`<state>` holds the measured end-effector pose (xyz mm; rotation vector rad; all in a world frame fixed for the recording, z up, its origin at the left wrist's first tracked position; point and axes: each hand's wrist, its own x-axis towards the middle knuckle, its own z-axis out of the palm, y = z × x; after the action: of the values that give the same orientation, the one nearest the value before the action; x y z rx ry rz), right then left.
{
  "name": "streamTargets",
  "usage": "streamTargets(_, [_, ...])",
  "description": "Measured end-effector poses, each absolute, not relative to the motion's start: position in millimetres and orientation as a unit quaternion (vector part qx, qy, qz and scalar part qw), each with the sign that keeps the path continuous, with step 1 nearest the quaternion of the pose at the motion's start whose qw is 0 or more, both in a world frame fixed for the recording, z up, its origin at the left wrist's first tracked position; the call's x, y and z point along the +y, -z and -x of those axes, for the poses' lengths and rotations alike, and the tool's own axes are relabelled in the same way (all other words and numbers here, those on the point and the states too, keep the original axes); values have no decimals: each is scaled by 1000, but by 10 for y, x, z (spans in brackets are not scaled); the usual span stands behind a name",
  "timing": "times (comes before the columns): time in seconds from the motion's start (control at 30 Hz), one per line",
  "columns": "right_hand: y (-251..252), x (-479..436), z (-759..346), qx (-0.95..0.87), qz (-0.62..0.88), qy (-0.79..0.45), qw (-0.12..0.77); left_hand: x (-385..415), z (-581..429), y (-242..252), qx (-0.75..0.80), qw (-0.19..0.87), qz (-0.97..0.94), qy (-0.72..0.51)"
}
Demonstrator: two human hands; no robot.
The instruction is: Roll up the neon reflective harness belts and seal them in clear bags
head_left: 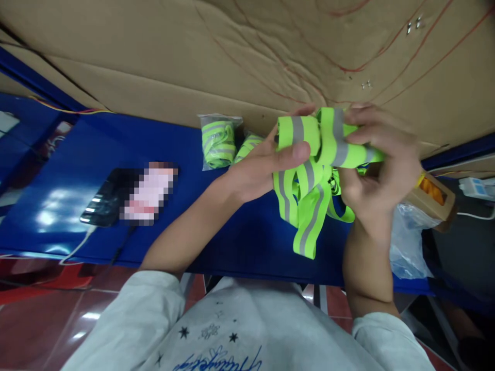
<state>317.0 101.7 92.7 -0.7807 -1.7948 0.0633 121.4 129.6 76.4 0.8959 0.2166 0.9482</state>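
Both of my hands hold a neon-yellow reflective strap bundle [309,180] with grey stripes above the blue table [232,237]. My left hand [266,162] grips its left side, thumb pressed across a folded band. My right hand [377,165] closes around the right end of the folded bands. Loose loops of the strap hang down between my hands, clear of the table.
A clear bag with a folded yellow strap [217,141] lies at the table's back, another [247,146] beside it. A phone [129,196] with a cable lies at left. A plastic bag [408,242], a tape roll [433,198], a power strip [477,188] sit right. Cardboard [232,56] lies behind.
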Motion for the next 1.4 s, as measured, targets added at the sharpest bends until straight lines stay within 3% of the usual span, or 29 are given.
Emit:
streamTargets(0.13, [-948,1022,-3217,-790,359,-75,491,1281,-1277,-864,159,812,-322,-459])
streamTargets(0.3, [-1079,974,-3376,-851,313,-213,365,1360,-1262,-828,195,798,-340,-458])
streamTargets(0.43, [-1028,1031,-3425,-769,328,-283,471,1357,-1249,-754,216,755,-387,-483])
streamTargets(0.6, [-918,1091,-3308,-758,428,-242,428,1329,-1240,-705,206,765,-417,-446])
streamTargets(1.03, [-804,1093,-3070,-622,401,-245,626,1305,-1235,-637,197,717,-509,-434])
streamTargets(1.13, [-815,1086,-3102,-611,397,-295,618,1318,-1215,-629,182,715,-526,-423])
streamTargets(1.3, [-825,1118,-3207,-682,379,-343,523,1329,-1210,-670,164,691,-577,-403])
streamTargets(1.4, [-806,1124,-3139,-661,397,-302,560,1297,-1257,-679,167,712,-526,-434])
